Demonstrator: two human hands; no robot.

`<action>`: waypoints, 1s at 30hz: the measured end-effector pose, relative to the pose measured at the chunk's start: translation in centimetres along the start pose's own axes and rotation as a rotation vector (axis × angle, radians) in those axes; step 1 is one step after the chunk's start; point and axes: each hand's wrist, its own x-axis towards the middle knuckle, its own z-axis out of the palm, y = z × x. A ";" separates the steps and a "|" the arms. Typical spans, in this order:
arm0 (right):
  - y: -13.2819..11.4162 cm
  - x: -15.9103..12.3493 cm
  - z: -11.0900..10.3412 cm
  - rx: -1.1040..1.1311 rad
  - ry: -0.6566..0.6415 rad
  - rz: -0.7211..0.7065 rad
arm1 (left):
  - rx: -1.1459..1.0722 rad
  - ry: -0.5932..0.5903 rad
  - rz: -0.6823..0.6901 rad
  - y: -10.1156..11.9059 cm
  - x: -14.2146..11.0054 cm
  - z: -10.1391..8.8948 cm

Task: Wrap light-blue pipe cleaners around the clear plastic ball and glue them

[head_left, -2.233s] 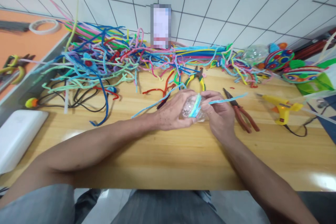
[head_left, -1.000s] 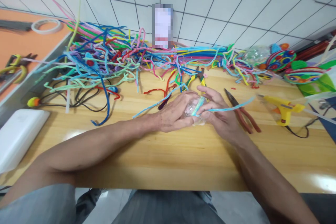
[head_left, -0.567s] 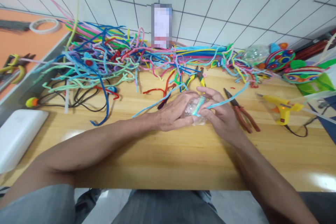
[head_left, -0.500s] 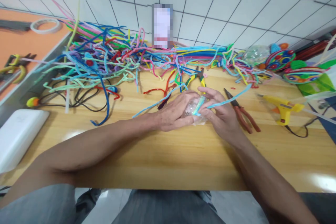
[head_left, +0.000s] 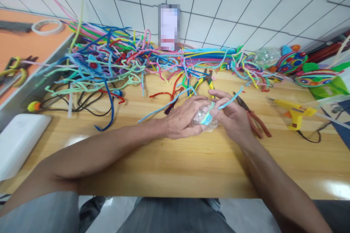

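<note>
Wrapped round a clear plastic ball (head_left: 198, 117) is my left hand (head_left: 182, 118), its fingers over the far side and the thumb along the near side. Light blue and yellow-green bands cross the ball's right side. My right hand (head_left: 232, 116) pinches a light blue pipe cleaner (head_left: 232, 99) between thumb and fingers, close against the ball. The pipe cleaner's free end sticks out to the upper right. Another light blue pipe cleaner (head_left: 157, 112) lies behind my left wrist. Just beyond my hands are yellow-handled pliers (head_left: 201, 82), partly hidden.
Red-handled pliers (head_left: 257, 122) and a yellow glue gun (head_left: 296, 113) lie to the right. A tangled heap of coloured pipe cleaners (head_left: 109, 62) runs along the back. A phone (head_left: 168, 27) leans on the wall. At left sits a white box-like device (head_left: 24, 142); decorated balls (head_left: 291, 62) stand far right.
My right hand has shifted along the pipe cleaner, whose free end is now shorter and points more upward. More of the ball and its blue band shows. My left hand has barely moved.
</note>
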 end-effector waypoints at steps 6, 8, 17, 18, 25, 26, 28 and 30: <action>0.1 0.0 0.1 0.017 -0.007 -0.007 | 0.060 -0.004 -0.013 -0.3 0.0 0.2; 0.1 -0.1 0.3 0.027 -0.005 0.000 | 0.071 -0.019 -0.034 -0.2 -0.1 0.2; -0.3 0.1 1.0 0.092 0.017 0.033 | 0.029 -0.042 -0.083 -0.2 -0.1 0.1; -0.3 0.1 1.0 0.099 0.023 0.029 | 0.033 -0.038 -0.083 -0.2 -0.1 0.0; 0.1 0.1 1.2 0.124 0.067 0.018 | 0.089 -0.008 -0.065 0.0 -0.1 0.3; 0.2 0.1 1.2 0.118 0.068 0.016 | 0.093 -0.003 -0.061 -0.1 -0.1 0.4; 0.4 0.0 1.1 0.098 0.067 -0.011 | 0.085 0.017 -0.043 -0.4 -0.2 0.6; 0.5 0.0 0.9 0.063 0.062 -0.051 | 0.057 0.033 -0.029 -0.7 -0.3 0.7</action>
